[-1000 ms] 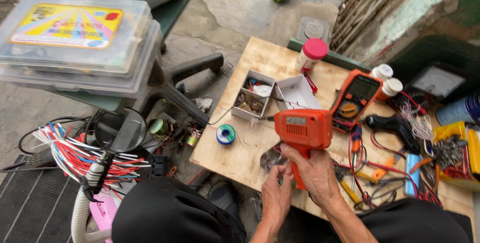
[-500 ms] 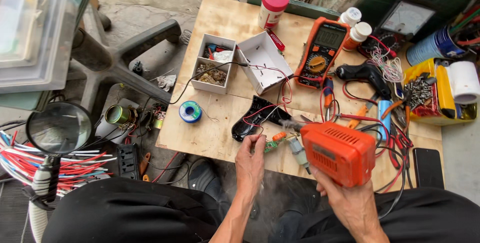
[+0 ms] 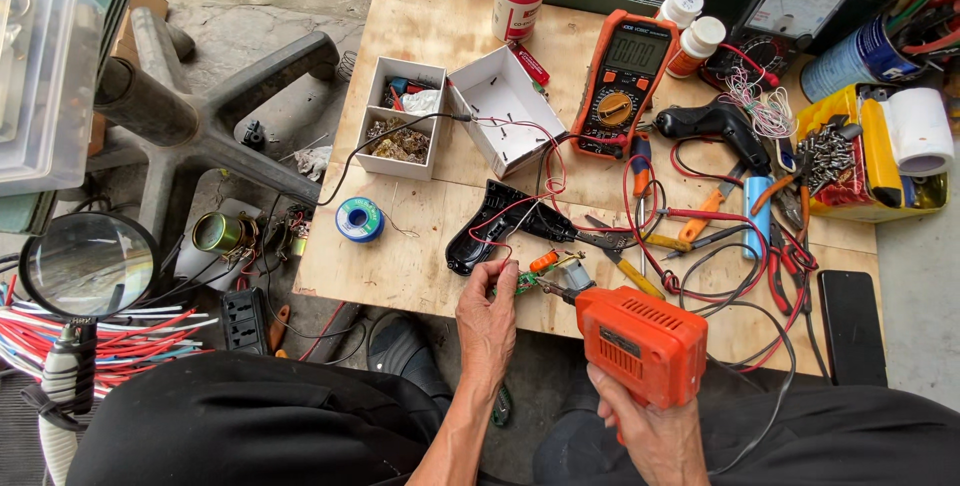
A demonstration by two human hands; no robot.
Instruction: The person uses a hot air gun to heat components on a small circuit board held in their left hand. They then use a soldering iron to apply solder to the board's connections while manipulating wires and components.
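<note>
My right hand (image 3: pixel 645 424) grips the handle of an orange soldering gun (image 3: pixel 640 344), its tip pointing left toward a small green circuit board (image 3: pixel 530 279). My left hand (image 3: pixel 488 316) pinches that board at the near edge of the wooden table (image 3: pixel 420 36), fingers closed on it. Red wires run from the board to a black plastic housing (image 3: pixel 495 226) lying just beyond my left hand. A small motor part (image 3: pixel 575 271) sits beside the board.
An orange multimeter (image 3: pixel 620 81), two small open boxes (image 3: pixel 400 116), a white open box (image 3: pixel 505 121), a solder spool (image 3: pixel 358 219), pliers and screwdrivers (image 3: pixel 700 226), a black glue gun (image 3: pixel 715 126), a phone (image 3: pixel 850 311) and a yellow parts tray (image 3: pixel 870 151) crowd the table. A magnifier (image 3: pixel 88 266) stands left.
My right hand has brought the soldering gun down from above the table to the near edge. The left hand stays on the small board. The view has shifted right.
</note>
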